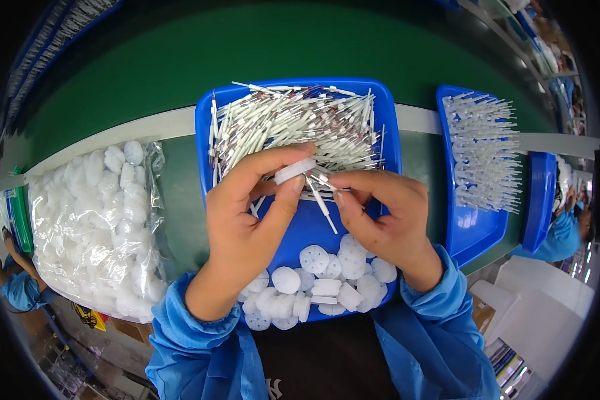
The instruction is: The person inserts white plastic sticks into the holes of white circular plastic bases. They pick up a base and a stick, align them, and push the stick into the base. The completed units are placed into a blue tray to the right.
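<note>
Held edge-on above the blue tray [293,233], pinched in the grip of the left hand [247,213]: a white disc [293,171], round and chunky, with slim white sticks [322,203] angling down beside it. Closed on another pale stick [321,179]: the grip of the right hand [390,210]. Partly hidden by fingers: disc and stick ends. Cannot tell how deep.

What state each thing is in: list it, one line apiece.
Left grip: closed on white disc
Right grip: closed on thin rod
White disc: tilted, edge toward camera
Middle blue tray: partly filled
Rod heap: loose, crisscrossed
Loose discs: piled, some on edge
Right blue tray: partly filled, near end bare
Clear bag: bulging with white pieces
</note>
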Tool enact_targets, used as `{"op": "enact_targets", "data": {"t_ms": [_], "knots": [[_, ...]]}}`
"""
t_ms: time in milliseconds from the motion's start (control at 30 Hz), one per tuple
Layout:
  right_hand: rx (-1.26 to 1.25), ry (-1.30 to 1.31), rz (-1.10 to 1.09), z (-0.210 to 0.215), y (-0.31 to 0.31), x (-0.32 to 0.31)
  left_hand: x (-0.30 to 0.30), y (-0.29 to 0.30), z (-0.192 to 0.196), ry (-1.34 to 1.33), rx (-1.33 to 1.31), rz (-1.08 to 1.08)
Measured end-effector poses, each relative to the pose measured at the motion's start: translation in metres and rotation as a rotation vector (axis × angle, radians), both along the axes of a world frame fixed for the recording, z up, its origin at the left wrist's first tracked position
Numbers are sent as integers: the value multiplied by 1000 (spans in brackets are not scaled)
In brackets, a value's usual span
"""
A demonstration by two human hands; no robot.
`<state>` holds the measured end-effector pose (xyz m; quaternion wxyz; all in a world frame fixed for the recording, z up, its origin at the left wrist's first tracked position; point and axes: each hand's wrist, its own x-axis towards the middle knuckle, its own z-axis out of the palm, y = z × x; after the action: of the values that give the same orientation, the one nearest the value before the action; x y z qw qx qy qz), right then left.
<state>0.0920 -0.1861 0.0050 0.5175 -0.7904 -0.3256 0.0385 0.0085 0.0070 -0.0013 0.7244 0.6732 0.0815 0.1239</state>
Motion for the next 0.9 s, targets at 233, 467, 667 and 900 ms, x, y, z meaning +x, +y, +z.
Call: {"op": "enact_targets", "data": {"t_ms": [233,467,667,900], "knots": [[21,69,-50,-5,7,-8,0,6,-2,-52,455,12],[-85,-83,-56,-5,6,-2,8,2,-3,-235,711,68],[-178,-402,-130,-1,8,3,-3,-6,5,-150,845,81],[-173,-348,-90,5,9,-1,-12,-13,8,-63,750,94]]}}
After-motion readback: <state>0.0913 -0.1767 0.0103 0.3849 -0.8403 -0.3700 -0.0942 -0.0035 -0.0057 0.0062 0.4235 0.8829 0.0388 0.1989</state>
